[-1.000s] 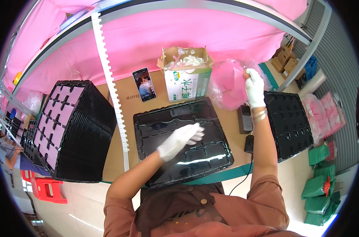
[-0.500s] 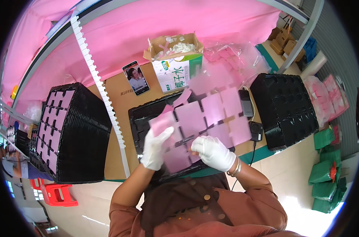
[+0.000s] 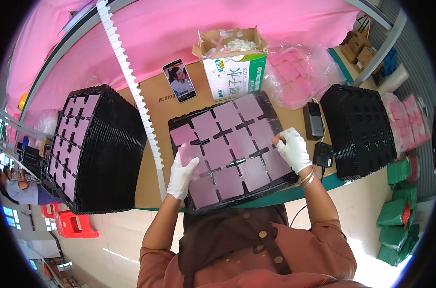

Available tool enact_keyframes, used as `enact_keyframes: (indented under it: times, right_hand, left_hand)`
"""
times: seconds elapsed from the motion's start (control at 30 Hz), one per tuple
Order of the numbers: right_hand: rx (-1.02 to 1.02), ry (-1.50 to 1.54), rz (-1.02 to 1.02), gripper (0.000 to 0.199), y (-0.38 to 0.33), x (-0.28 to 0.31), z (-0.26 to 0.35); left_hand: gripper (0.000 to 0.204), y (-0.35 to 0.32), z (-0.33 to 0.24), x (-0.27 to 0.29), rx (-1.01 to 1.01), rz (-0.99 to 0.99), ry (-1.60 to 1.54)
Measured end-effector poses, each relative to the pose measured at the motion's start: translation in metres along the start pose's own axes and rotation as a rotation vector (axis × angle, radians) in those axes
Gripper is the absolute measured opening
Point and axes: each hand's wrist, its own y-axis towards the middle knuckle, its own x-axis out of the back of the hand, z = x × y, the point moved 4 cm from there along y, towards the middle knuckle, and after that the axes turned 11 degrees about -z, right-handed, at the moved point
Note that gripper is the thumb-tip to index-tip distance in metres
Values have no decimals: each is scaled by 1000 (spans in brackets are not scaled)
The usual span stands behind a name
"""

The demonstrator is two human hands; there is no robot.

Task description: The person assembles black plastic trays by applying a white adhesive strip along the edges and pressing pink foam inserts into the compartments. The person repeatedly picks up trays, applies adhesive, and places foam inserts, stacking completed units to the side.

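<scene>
both hands wear white gloves. the left hand (image 3: 182,175) lies flat, fingers loosely spread, on the pink sheet (image 3: 230,144) at its left edge. the right hand (image 3: 292,150) curls over the sheet's right edge, fingers bent onto it. the sheet covers a black tray (image 3: 191,209) on the brown counter (image 3: 148,187), between two tray stacks (image 3: 107,158). a phone (image 3: 179,80) and a carton (image 3: 233,67) stand behind, against a pink backdrop.
</scene>
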Motion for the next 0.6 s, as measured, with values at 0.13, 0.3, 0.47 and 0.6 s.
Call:
enact_keyframes:
  times: [0.13,0.3,0.47,0.6]
  right_hand:
    - [3,-200,-7,34,4,-9,4]
    - [-49,-212,-13,34,12,-21,0]
    - [-103,-187,40,30,23,-33,-1]
    - [-77,-149,8,25,23,-32,-1]
  left_hand:
    - [66,13,3,1,-45,13,70]
    - [65,16,0,1,-89,-36,186]
    - [63,26,14,7,-155,-62,255]
    - [62,35,18,5,-225,-66,359]
